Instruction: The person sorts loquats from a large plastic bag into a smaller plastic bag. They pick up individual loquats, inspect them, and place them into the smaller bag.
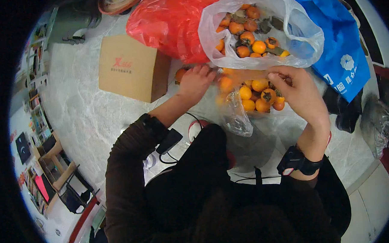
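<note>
Before me on the floor lies a clear plastic bag (238, 128) with several orange persimmons (262, 105) in it. My right hand (301, 92) is at its far right side, thumb and fingers pinched on the thin film of its upper edge. At the upper left of that bag is my left hand (194, 83), its fingers bent near the film; whether they grip it is unclear. A single persimmon (180, 74) shows just beyond my left hand. Behind the clear bag stands an open white plastic bag (207, 31) holding more persimmons and some dark leaves.
A cardboard box (128, 69) bearing writing stands left of my left hand. Beyond it bulges a red plastic bag (168, 26). At the right lie a blue bag (339, 42) and a crumpled clear plastic bag (377, 124). Black cables (167, 161) hang near my left knee.
</note>
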`<state>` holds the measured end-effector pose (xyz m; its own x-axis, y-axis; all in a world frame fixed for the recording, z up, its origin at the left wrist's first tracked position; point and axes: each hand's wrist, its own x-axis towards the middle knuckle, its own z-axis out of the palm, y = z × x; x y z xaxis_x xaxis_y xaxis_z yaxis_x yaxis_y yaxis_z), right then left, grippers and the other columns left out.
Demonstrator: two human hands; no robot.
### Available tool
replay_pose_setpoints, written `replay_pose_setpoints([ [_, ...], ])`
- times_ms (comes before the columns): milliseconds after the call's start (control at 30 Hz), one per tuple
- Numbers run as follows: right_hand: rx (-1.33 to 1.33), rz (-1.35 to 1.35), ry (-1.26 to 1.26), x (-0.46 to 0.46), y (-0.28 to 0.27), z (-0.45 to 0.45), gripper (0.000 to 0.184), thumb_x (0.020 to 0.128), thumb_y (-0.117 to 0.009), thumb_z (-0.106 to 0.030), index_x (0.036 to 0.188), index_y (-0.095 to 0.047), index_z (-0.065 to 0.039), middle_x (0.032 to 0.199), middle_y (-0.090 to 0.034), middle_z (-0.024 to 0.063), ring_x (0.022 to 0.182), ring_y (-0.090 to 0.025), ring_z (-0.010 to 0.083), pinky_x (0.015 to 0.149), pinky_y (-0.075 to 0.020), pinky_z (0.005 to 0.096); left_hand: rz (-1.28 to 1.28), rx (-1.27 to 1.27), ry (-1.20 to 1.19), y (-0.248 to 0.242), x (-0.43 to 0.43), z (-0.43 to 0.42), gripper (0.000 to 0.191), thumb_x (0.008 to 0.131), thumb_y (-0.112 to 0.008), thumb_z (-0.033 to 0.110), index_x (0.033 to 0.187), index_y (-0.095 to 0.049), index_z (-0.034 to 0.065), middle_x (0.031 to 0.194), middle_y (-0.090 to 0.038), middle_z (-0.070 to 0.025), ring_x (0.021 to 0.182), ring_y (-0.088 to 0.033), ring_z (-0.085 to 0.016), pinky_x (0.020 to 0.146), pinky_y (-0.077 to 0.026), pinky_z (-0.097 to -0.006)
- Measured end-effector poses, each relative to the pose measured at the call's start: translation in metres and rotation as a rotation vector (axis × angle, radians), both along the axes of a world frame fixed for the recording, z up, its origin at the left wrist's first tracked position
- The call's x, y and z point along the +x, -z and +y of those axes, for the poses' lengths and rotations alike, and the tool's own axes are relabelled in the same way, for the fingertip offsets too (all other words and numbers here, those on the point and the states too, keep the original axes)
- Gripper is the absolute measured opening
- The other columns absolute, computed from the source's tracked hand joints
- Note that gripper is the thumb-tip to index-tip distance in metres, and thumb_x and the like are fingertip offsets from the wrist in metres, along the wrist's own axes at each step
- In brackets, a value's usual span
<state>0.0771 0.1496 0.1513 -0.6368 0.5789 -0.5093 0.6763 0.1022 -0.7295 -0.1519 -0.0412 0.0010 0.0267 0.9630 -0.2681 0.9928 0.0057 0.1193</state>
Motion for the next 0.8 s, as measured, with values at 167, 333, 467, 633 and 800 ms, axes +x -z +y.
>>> replay_pose_setpoints([
  [167, 0.163, 0.065, 0.159, 0.029, -0.019, 0.027, 0.025, 0.098, -0.062, -0.015, 0.117, -0.069, -0.001, 0.081, -0.062, 0.0028, 0.072, -0.052, 0.0078, 0.065, -0.0445, 0.0234, -0.136, -0.095, -0.078, -0.025, -0.007, 0.017, 0.044, 0.077, -0.071, 0.015, 0.119, -0.060, 0.0082, 0.118, -0.060, -0.0111, 0.111, -0.059, -0.034, 0.085, -0.054, -0.0453],
  [333, 0.175, 0.216, 0.316, 0.039, -0.022, 0.032, 0.023, 0.097, -0.062, -0.012, 0.117, -0.070, -0.004, 0.082, -0.062, 0.0022, 0.073, -0.053, 0.0068, 0.064, -0.0435, 0.0209, -0.732, 0.091, -0.202, -0.114, 0.014, 0.048, 0.046, 0.074, -0.075, 0.007, 0.118, -0.061, 0.0048, 0.116, -0.062, -0.0143, 0.106, -0.062, -0.036, 0.090, -0.053, -0.0428],
  [467, 0.121, 0.358, 0.343, 0.024, -0.016, 0.028, 0.022, 0.096, -0.062, -0.011, 0.115, -0.071, -0.004, 0.083, -0.066, 0.0035, 0.074, -0.057, 0.0072, 0.066, -0.0467, 0.0218, -0.845, 0.134, 0.246, -0.131, 0.069, 0.077, 0.040, 0.076, -0.072, 0.011, 0.114, -0.063, 0.0072, 0.111, -0.061, -0.0124, 0.109, -0.060, -0.031, 0.089, -0.053, -0.0417],
  [633, 0.167, 0.354, 0.116, -0.006, 0.013, 0.037, 0.025, 0.094, -0.062, -0.006, 0.118, -0.069, -0.004, 0.106, -0.071, 0.0091, 0.086, -0.065, 0.0131, 0.077, -0.0519, 0.0266, -0.341, -0.045, 0.415, -0.088, 0.079, 0.081, 0.027, 0.081, -0.064, 0.017, 0.106, -0.067, 0.0062, 0.099, -0.061, -0.0098, 0.103, -0.059, -0.030, 0.086, -0.053, -0.0418],
  [800, 0.507, 0.093, -0.099, -0.043, 0.078, 0.059, 0.025, 0.087, -0.068, -0.008, 0.111, -0.070, -0.003, 0.104, -0.070, 0.0176, 0.092, -0.069, 0.0309, 0.082, -0.0551, 0.0394, -0.054, 0.036, 0.384, -0.056, 0.078, 0.065, 0.027, 0.080, -0.063, 0.017, 0.104, -0.069, 0.0054, 0.108, -0.062, -0.0097, 0.109, -0.057, -0.028, 0.088, -0.052, -0.0432],
])
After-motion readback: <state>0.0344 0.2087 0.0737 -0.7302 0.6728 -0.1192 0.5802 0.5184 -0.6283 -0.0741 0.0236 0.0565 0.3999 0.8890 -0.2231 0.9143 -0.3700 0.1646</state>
